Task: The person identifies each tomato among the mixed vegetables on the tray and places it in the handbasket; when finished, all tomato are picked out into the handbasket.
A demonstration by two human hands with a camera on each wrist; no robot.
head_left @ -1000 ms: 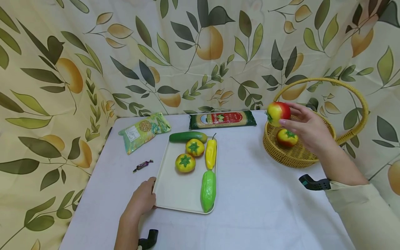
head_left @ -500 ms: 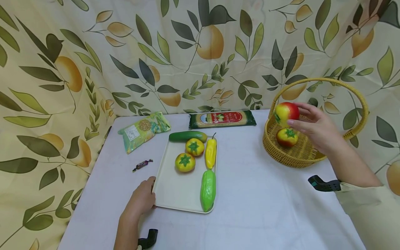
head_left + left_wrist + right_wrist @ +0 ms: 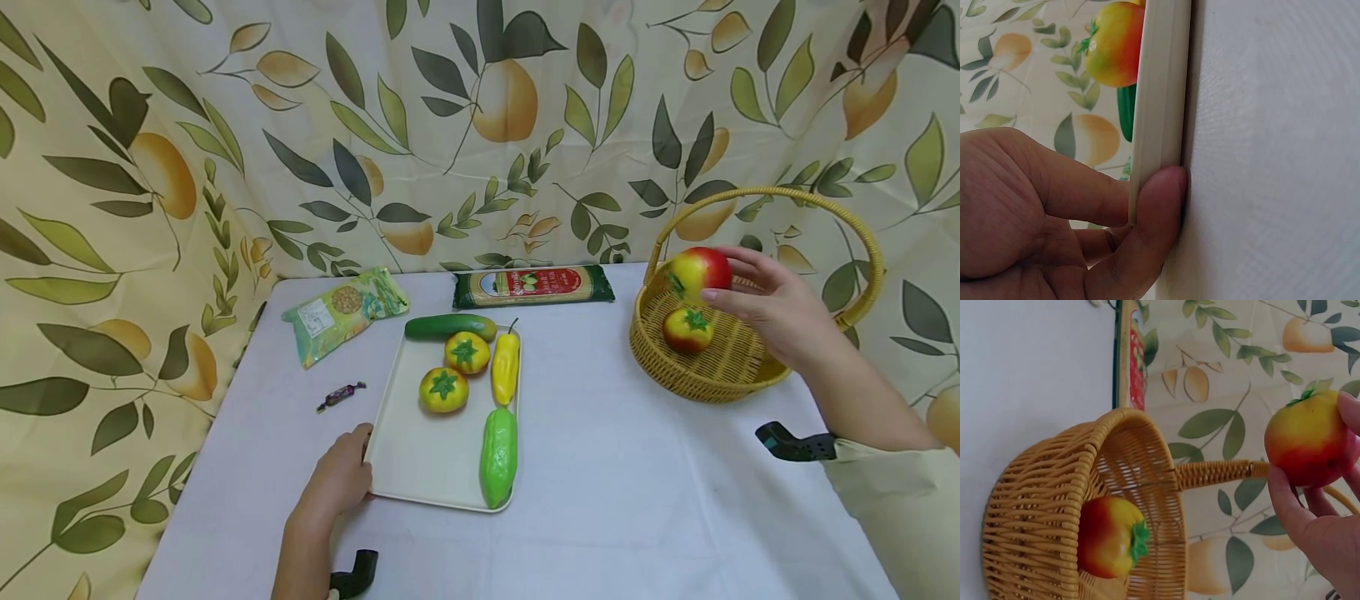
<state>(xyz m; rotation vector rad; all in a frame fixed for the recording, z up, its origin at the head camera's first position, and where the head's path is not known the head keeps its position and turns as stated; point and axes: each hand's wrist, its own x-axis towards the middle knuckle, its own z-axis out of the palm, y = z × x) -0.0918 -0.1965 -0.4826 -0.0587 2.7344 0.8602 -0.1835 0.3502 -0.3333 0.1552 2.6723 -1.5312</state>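
Observation:
My right hand (image 3: pixel 776 304) holds a red-and-yellow toy tomato (image 3: pixel 699 273) by its side, above the wicker basket (image 3: pixel 675 382) and under its arched handle. A second toy tomato (image 3: pixel 1110 537) with a green star-shaped top lies in the basket. At the left, my left hand (image 3: pixel 339 473) pinches the near left edge of a white tray (image 3: pixel 1163 100) between thumb and fingers. On that tray lie two more toy tomatoes (image 3: pixel 444 390), a cucumber (image 3: pixel 450 327), a yellow pepper (image 3: pixel 506 368) and a light green gourd-like vegetable (image 3: pixel 498 457).
A green snack bag (image 3: pixel 347 315) lies at the back left, with a small wrapped candy (image 3: pixel 341 397) in front of it. Along the back edge rests a long pasta packet (image 3: pixel 534 287). A leaf-patterned curtain (image 3: pixel 480 167) hangs behind the white-covered table (image 3: pixel 600 467).
My right hand has moved to the right with the toy tomato, from the basket's left rim to further over its inside. My left hand stays at the tray.

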